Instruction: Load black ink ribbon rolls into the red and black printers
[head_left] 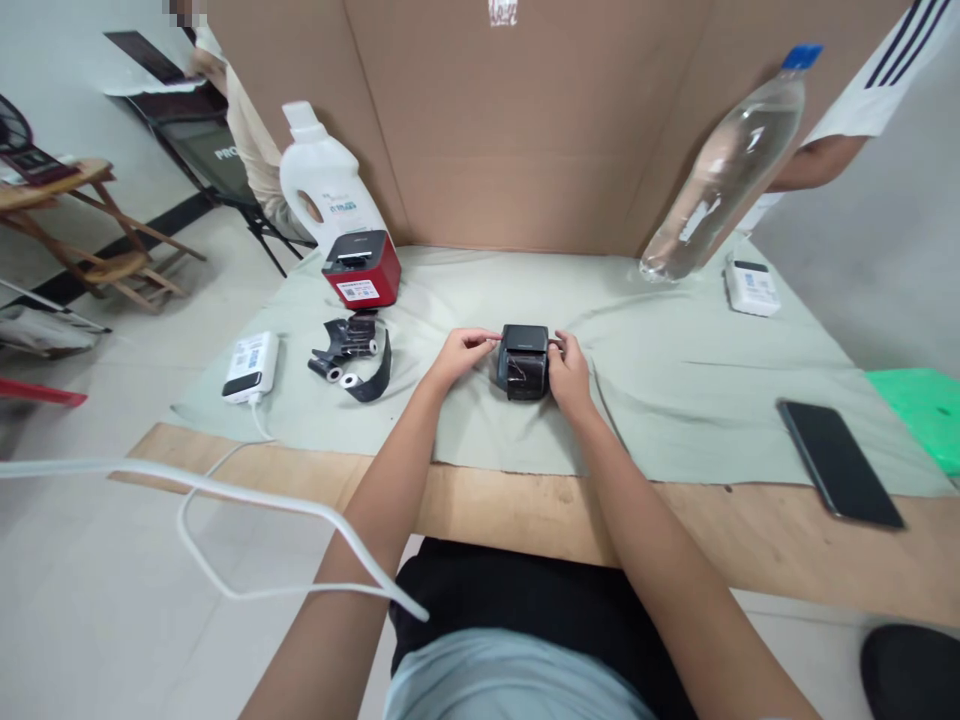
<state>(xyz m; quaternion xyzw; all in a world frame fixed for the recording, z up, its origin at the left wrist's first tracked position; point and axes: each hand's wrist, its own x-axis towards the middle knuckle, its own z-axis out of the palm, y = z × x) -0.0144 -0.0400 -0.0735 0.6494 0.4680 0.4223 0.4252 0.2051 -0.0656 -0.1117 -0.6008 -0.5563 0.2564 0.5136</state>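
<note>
A small dark receipt printer [526,362] stands on the cloth in front of me, with a glossy black front that shows reflections. From its left side, the fingertips of my left hand [461,357] press on the upper edge, thumb and forefinger close together. My right hand [570,375] grips the opposite side, its fingers partly hidden behind the printer. Left of my hands lie several small paper rolls with black wrapping [351,350]. Behind those sits a red and black box-shaped printer [367,270] with a white label on its front.
A white jug [334,185] and a large water bottle [731,165] lean against a cardboard panel [517,130]. White power banks lie left [253,365] and right [752,287]; a white cable [300,497] crosses the front left. A phone [840,463] rests near the right edge. Other people sit beyond.
</note>
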